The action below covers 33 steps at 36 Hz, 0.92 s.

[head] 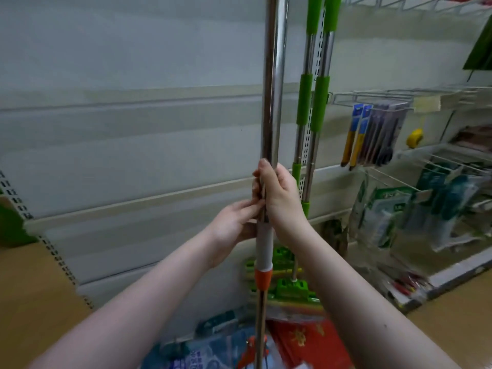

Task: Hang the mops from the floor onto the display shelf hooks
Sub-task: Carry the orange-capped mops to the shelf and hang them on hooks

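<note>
mop pole (271, 102) upright, long end up past my grip, out of view | right hand (279, 198) wrapped round it, left hand (234, 225) clasping just below | reckon lift goes straight up

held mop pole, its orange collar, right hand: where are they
held mop pole (274, 89), head view, chrome shaft
orange collar (263, 279), head view, front face
right hand (281, 198), head view, back of hand

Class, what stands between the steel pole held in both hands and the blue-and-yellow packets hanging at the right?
Head view: two green-sleeved mop poles stand between the steel pole and the packets, in front of a slotted upright.
</note>
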Available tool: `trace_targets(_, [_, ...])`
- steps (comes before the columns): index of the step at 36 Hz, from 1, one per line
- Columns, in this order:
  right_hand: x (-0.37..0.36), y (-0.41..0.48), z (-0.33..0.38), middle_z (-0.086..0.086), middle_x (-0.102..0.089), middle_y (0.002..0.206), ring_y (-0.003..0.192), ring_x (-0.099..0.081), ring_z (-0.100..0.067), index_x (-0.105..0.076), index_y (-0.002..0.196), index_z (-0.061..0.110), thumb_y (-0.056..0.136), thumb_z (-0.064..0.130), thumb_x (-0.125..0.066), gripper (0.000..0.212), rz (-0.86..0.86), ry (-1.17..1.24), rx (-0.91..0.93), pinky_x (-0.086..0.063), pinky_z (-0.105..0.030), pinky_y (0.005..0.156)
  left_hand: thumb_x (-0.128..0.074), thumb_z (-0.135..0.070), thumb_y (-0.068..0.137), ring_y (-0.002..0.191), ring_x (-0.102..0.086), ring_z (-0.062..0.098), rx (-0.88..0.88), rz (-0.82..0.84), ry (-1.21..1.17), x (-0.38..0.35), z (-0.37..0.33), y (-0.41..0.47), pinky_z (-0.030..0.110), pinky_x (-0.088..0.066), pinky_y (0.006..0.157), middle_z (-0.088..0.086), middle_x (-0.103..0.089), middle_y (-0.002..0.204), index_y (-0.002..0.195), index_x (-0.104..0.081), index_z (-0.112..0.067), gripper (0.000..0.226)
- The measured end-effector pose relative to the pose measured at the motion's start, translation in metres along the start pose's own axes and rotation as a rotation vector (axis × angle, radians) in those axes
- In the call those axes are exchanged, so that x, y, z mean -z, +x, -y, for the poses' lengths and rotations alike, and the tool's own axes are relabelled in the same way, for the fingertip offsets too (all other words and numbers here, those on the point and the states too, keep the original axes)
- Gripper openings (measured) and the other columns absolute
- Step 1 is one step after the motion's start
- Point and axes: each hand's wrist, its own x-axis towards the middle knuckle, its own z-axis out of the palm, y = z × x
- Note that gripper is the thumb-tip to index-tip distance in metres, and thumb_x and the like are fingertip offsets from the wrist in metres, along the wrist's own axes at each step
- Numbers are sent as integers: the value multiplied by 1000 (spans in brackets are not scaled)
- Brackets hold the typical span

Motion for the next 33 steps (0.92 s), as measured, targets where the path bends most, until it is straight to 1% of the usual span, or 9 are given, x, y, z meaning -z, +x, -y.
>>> trace_targets(4, [4, 16, -5, -2, -48, 56, 45, -45, -7, -51, 72, 11, 94, 29, -50, 29, -8, -63, 4, -39, -17, 47, -62, -8, 75, 72, -65, 20, -56, 29, -24, 8, -8, 22, 35, -52, 80, 4, -64, 79, 101, -54, -8, 27])
trace_targets(11, [3, 41, -11, -2, -43, 49, 37, -40, -9, -46, 72, 8, 93, 32, -52, 33, 3, -138, 14, -33, -19, 37, -42, -19, 65, 66, -49, 18, -217, -32, 32, 13, -38, 60, 37, -36, 73, 9, -50, 71, 80, -58, -17, 22])
trace_targets(13, [4, 47, -10, -2, -42, 48, 37, -38, -10, -45, 71, 9, 93, 32, -52, 33, 0, -128, 11, -30, -20, 37, -46, -23, 59, 75, -51, 22, -295, -47, 25, 12, -47, 70, 37, -39, 75, 14, -53, 81, 93, -59, -13, 38])
trace_targets(15, [7, 54, -10, -2, -42, 49, 39, -37, -10, -45, 69, 10, 94, 32, -52, 34, 7, -127, 17, -31, -22, 38, -46, -29, 65, 86, -58, 19, -338, -43, 6, 10, -59, 77, 33, -42, 81, 12, -64, 94, 104, -59, -11, 45])
trace_targets(18, [13, 63, -11, -1, -44, 50, 40, -39, -10, -45, 70, 11, 94, 33, -53, 33, 1, -166, 22, -33, -21, 39, -42, -38, 81, 92, -63, 17, -400, -36, 0, 7, -77, 91, 33, -45, 87, 6, -70, 97, 100, -63, -12, 38])
trace_targets(23, [17, 79, -11, -4, -44, 52, 38, -38, -9, -42, 71, 10, 93, 32, -53, 33, 0, -170, 1, -33, -21, 38, -38, -32, 98, 63, -60, 13, -464, -88, 6, -6, -94, 109, 24, -52, 63, 6, -59, 72, 100, -52, -11, 26])
trace_targets(28, [33, 94, -1, -3, -48, 46, 40, -43, -18, -45, 71, 8, 88, 34, -56, 33, 112, -146, -50, -39, -29, 45, -41, -27, 98, 56, -58, 16, -551, -145, 47, -16, -97, 124, 27, -52, 57, 8, -57, 65, 94, -47, -15, 13])
trace_targets(30, [42, 102, 7, -6, -53, 50, 40, -49, -21, -48, 82, 7, 78, 35, -53, 29, 202, -159, -54, -44, -32, 46, -43, -24, 98, 57, -59, 18, -594, -154, 76, -20, -99, 129, 28, -53, 57, 9, -56, 64, 94, -44, -17, 8])
trace_targets(33, [52, 114, 17, -12, -56, 76, 49, -58, -16, -48, 109, 24, 88, 24, -50, 21, 351, -112, 20, -52, -34, 45, -41, -24, 98, 57, -59, 19, -631, -185, 130, -26, -105, 137, 24, -51, 55, 12, -57, 67, 92, -43, -19, 9])
